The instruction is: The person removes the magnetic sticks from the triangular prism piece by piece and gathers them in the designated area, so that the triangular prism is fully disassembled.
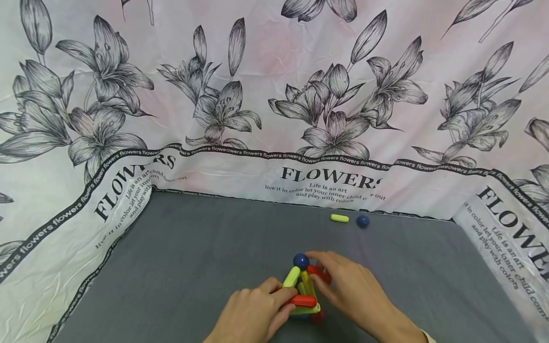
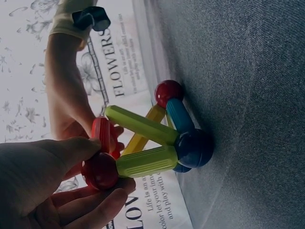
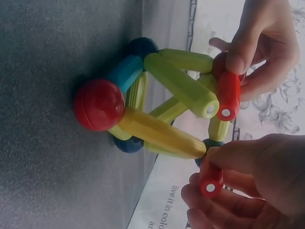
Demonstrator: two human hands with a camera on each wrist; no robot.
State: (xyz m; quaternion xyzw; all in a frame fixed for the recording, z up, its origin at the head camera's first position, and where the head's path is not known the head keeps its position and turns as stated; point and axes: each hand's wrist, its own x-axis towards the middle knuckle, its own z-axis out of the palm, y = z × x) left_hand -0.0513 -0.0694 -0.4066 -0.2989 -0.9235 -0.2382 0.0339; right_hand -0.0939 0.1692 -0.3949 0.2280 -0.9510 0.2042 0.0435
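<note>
A frame of ridged magnetic rods and balls stands on the grey cloth between both hands. Its base has a red ball (image 3: 99, 105), a teal rod (image 3: 125, 74) and dark blue balls (image 2: 194, 148). Yellow-green rods (image 2: 147, 161) and a yellow rod (image 3: 162, 133) rise from it. My left hand (image 1: 253, 309) pinches an upper red ball (image 2: 100, 171) with a red rod (image 1: 304, 300) on it. With my right hand (image 1: 356, 286) I pinch another red rod (image 3: 211, 177) beside the upper blue ball (image 1: 301, 261). One slanted green rod (image 3: 183, 86) has its upper end free, near the left red rod.
On the grey cloth (image 1: 180, 257) toward the back lie a loose yellow-green rod (image 1: 340, 218) and a blue ball (image 1: 362, 221). A flower-printed curtain (image 1: 266, 124) borders the surface at the back and both sides.
</note>
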